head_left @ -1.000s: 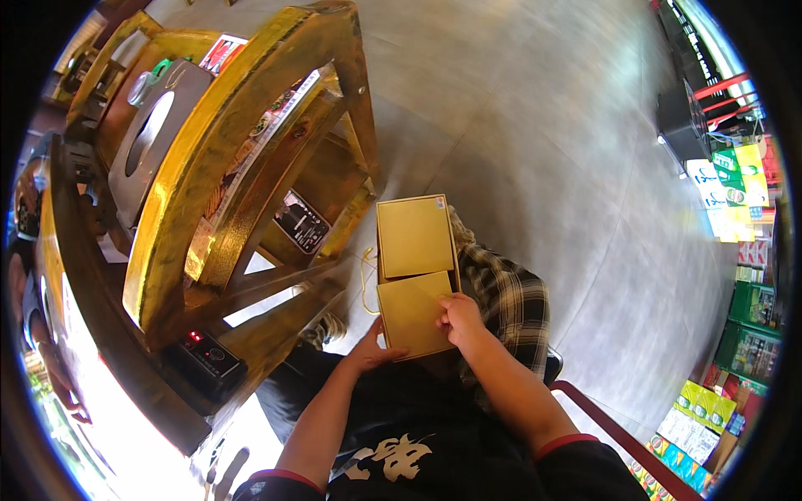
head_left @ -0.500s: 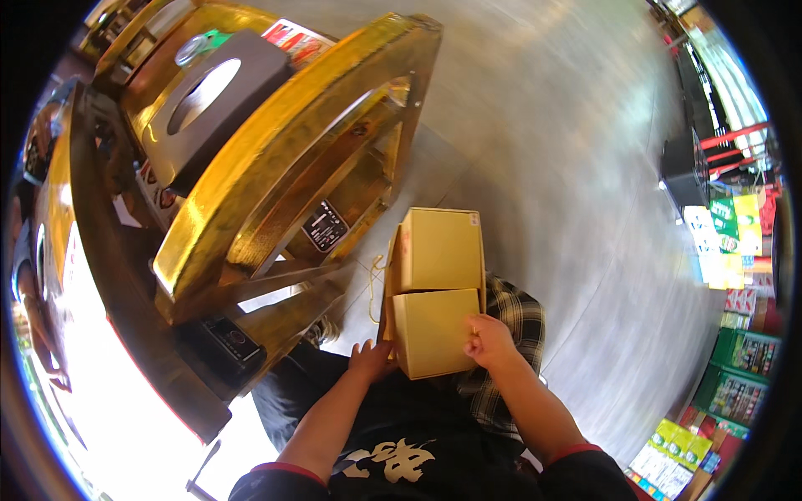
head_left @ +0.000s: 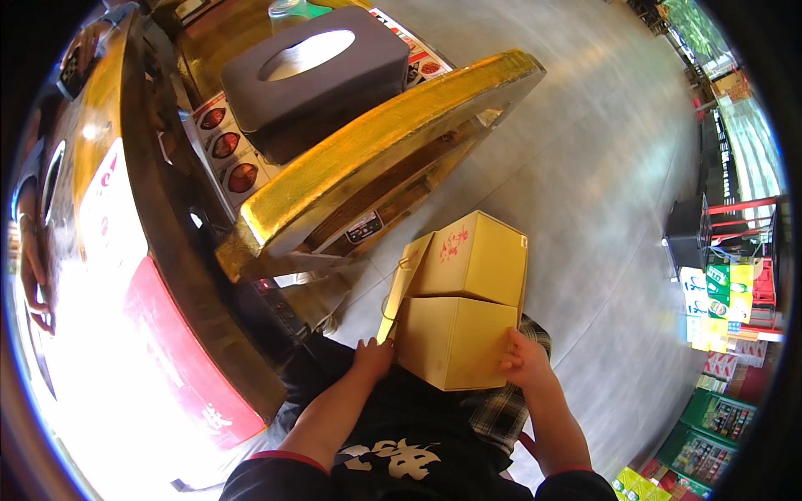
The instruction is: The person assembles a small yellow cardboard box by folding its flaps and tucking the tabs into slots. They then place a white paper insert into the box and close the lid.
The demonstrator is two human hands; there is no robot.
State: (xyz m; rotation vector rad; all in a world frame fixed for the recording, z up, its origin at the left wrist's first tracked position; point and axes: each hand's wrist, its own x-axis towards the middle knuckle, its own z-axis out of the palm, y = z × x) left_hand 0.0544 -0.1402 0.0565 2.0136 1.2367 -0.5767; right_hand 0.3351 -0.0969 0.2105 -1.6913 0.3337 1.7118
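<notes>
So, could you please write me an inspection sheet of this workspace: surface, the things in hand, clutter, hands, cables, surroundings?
Surface: grey floor, smooth, with a dull shine.
Things in hand: yellow cardboard box, held in front of the body, one flap open on its left side.
Clutter: grey tissue box and picture menu cards lie on the yellow wooden table.
Hands: left hand grips the box's lower left edge; right hand presses its right side.
Cables: nothing seen.
Surroundings: stacked drink crates at the right; another person's hand at the far left edge.
</notes>
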